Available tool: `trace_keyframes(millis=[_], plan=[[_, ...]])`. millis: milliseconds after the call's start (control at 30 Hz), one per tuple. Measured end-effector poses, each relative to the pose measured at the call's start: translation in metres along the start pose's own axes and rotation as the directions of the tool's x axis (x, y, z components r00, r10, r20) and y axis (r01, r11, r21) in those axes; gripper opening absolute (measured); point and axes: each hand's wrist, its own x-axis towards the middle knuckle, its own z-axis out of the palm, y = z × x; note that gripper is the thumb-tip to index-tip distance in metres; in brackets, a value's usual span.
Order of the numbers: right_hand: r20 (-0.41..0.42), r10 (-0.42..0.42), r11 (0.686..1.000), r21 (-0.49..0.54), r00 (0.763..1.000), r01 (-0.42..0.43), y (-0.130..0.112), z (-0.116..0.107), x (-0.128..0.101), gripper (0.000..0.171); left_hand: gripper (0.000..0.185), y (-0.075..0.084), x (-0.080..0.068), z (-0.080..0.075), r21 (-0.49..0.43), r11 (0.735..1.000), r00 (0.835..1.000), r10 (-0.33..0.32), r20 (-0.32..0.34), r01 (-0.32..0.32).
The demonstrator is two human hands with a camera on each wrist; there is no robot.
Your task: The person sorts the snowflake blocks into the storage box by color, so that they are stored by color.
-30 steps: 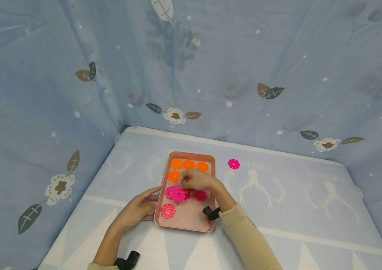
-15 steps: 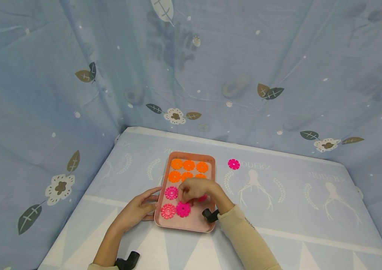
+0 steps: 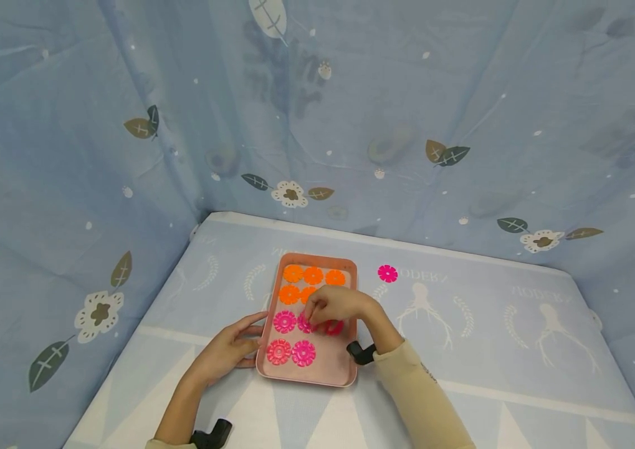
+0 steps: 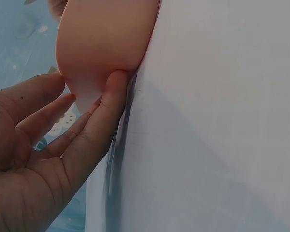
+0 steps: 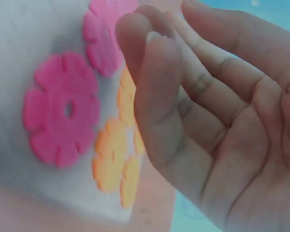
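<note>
My left hand (image 3: 226, 350) rests with extended fingers against the left wall of a shallow pink tray (image 3: 324, 374); in the left wrist view its fingertips touch the tray's side. Over the tray's middle, my right hand (image 3: 338, 304) has curled fingers with thumb and fingertips together, at a magenta flower-shaped disc (image 3: 303, 323). Whether they pinch that disc is hidden. Nearby lie a magenta disc (image 3: 285, 322), a half-covered one (image 3: 334, 327), and in the front row a coral-pink disc (image 3: 278, 352) and a magenta one (image 3: 303, 353).
Several orange flower discs (image 3: 313, 275) form rows at the tray's far end, partly covered by the right hand. One magenta disc (image 3: 387, 274) lies outside, on the patterned tablecloth (image 3: 485, 337) to the right. Blue printed curtains (image 3: 351, 112) stand behind and left of the table.
A magenta disc came down from the right hand into the tray's front row, beside the coral-pink one. The right hand then moved slightly away to the middle row. The left hand stayed in place.
</note>
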Motion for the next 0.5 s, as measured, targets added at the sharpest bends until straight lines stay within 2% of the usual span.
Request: trace_keyframes(millis=[167,300,500], plan=[[-0.088,-0.042,0.994,0.092,0.995,0.050,0.009,-0.016,-0.014,0.017,0.057,0.000,0.000,0.000,0.001,1.000,1.000,-0.007,-0.007,0.007],[-0.176,-0.052,0.983,0.167,0.983,0.081,0.024,-0.028,-0.023,0.020,0.057,0.000,-0.001,0.001,-0.004,1.000,1.000,-0.011,-0.006,0.011],[-0.270,0.017,0.968,0.244,0.963,0.052,0.043,-0.047,-0.038,0.027,0.058,0.001,-0.001,0.002,0.006,1.000,1.000,-0.016,-0.022,0.016]])
